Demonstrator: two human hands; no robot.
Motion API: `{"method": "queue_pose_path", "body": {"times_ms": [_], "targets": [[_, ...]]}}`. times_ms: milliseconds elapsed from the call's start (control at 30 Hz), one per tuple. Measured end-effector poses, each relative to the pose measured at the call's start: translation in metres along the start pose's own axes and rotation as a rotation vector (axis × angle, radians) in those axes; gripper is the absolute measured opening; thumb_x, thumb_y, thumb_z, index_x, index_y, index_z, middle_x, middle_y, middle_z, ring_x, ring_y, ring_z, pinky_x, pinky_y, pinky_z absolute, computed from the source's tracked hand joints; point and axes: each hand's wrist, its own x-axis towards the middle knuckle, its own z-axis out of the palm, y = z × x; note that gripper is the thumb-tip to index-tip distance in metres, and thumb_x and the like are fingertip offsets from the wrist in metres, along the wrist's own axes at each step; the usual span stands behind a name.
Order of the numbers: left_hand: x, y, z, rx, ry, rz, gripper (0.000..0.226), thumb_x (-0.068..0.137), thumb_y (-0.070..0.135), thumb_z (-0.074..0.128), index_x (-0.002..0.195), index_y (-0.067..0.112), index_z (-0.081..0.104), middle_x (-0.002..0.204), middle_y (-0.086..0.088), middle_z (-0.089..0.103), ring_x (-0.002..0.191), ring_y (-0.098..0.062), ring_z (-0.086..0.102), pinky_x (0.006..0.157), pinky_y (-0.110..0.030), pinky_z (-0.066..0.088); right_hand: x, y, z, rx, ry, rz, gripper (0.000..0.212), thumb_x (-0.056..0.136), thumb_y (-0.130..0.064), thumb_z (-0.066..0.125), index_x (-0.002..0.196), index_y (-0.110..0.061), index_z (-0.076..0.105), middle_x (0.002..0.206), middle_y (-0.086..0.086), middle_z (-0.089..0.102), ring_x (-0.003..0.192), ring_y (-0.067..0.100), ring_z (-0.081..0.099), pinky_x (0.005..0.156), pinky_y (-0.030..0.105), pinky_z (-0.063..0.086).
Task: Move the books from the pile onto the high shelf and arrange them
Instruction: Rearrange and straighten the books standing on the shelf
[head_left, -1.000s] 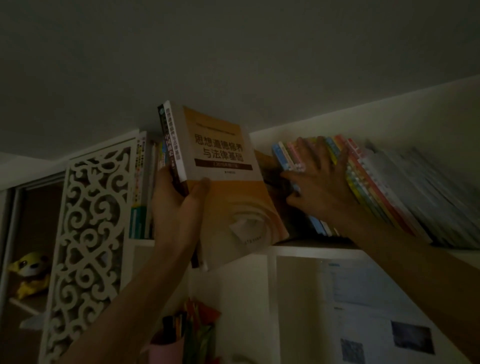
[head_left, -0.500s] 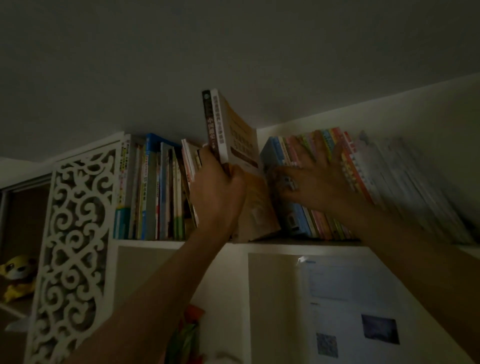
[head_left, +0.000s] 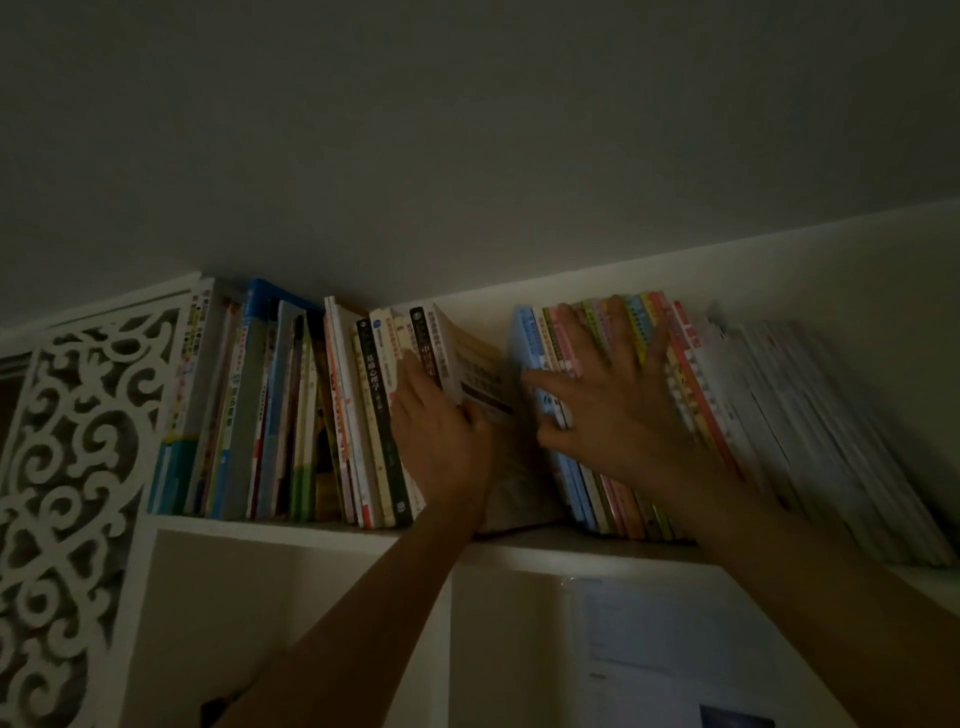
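The two books (head_left: 457, 364) I am shelving stand on the high shelf (head_left: 322, 532), in the gap between the upright row on the left (head_left: 270, 415) and the leaning row on the right (head_left: 691, 395). My left hand (head_left: 441, 441) grips their spines, thumb on the cover. My right hand (head_left: 618, 410), fingers spread, presses flat against the leaning row.

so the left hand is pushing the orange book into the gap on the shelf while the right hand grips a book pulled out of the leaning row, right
Not quite. In the head view the right hand grips nothing: it lies flat, fingers spread, against the spines of the leaning row of books, holding them back. The left hand does push the orange book into the gap on the shelf.
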Motion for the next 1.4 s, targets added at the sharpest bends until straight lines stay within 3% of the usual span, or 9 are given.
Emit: {"method": "queue_pose_path", "body": {"times_ms": [200,367,567,767,967,1067,1167,1267,1400], "targets": [[0.003,-0.002,0.008,0.146,-0.209,0.071,0.069,0.097,0.038,0.033,0.148,0.012,-0.006,0.158,-0.007,-0.007,0.145,-0.024,-0.005,0.115,-0.041,-0.005,0.002,-0.009,0.01,-0.006,0.086,-0.075,0.061,0.074,-0.06,0.03,0.127,-0.041,0.054,0.151,0.012,0.03,0.135,0.043,0.013,0.104,0.065,-0.001],[0.011,-0.035,-0.018,0.09,-0.44,0.324,0.064,0.097,0.051,0.02,0.143,0.026,-0.017,0.15,0.008,-0.025,0.142,-0.015,-0.017,0.118,-0.043,-0.005,0.001,-0.022,0.011,0.01,0.101,-0.159,0.064,0.08,-0.066,0.028,0.134,-0.037,0.047,0.151,0.012,0.032,0.136,0.043,0.018,0.102,0.071,0.004],[0.02,-0.048,-0.027,0.263,-0.592,0.477,0.107,0.049,0.095,0.0,0.128,0.032,-0.037,0.139,0.008,-0.041,0.131,-0.015,-0.035,0.104,-0.04,-0.019,-0.007,-0.005,0.01,-0.05,0.068,-0.199,0.082,0.085,-0.073,0.013,0.146,-0.021,0.029,0.154,0.011,0.023,0.14,0.04,0.023,0.104,0.07,0.02],[0.026,-0.057,-0.02,0.208,-0.593,0.493,0.113,0.046,0.097,0.008,0.128,0.036,-0.039,0.134,0.019,-0.047,0.131,-0.009,-0.036,0.105,-0.039,-0.02,0.004,-0.037,0.022,-0.02,-0.017,-0.052,0.077,0.089,-0.065,0.002,0.139,-0.023,0.043,0.147,0.015,0.038,0.135,0.039,0.022,0.103,0.065,0.012],[0.023,-0.047,-0.028,0.186,-0.625,0.448,0.125,0.033,0.101,-0.001,0.132,0.032,-0.033,0.138,0.014,-0.04,0.13,-0.008,-0.032,0.11,-0.041,-0.013,0.002,-0.031,0.005,0.017,-0.13,-0.13,0.065,0.089,-0.055,0.022,0.14,-0.021,0.041,0.148,0.015,0.035,0.138,0.041,0.026,0.11,0.064,0.01],[0.02,-0.036,-0.034,0.204,-0.616,0.448,0.13,0.041,0.099,0.008,0.144,0.024,-0.021,0.146,0.005,-0.034,0.131,-0.007,-0.028,0.113,-0.044,-0.01,-0.006,-0.008,-0.031,0.146,-0.029,-0.135,0.053,0.093,-0.036,0.032,0.142,-0.017,0.037,0.153,0.011,0.026,0.142,0.032,0.019,0.113,0.048,0.005],[0.011,-0.015,-0.036,0.086,-0.561,0.571,0.11,0.063,0.087,0.022,0.149,0.024,-0.008,0.156,-0.002,-0.014,0.142,-0.014,-0.013,0.117,-0.047,-0.001,-0.018,0.024,-0.074,0.172,0.115,0.09,0.051,0.092,-0.04,0.042,0.136,-0.014,0.044,0.148,0.013,0.036,0.137,0.033,0.03,0.112,0.051,0.021],[-0.003,0.011,-0.033,-0.06,-0.582,0.599,0.104,0.072,0.081,0.039,0.149,0.023,0.0,0.158,-0.004,-0.002,0.144,-0.017,0.002,0.118,-0.044,0.011,-0.046,0.062,-0.104,0.35,-0.152,0.445,0.09,0.074,-0.07,0.05,0.145,-0.022,0.022,0.147,0.01,0.032,0.128,0.032,0.039,0.104,0.044,0.034],[-0.028,0.035,-0.019,0.012,-0.731,0.408,0.118,0.068,0.071,0.055,0.148,0.014,-0.01,0.154,-0.01,-0.022,0.143,-0.024,-0.016,0.118,-0.039,-0.001,-0.089,0.094,-0.109,0.271,-0.547,0.604,0.113,0.052,-0.082,0.041,0.146,-0.032,0.004,0.142,0.012,0.042,0.116,0.031,0.052,0.097,0.043,0.043]]}}
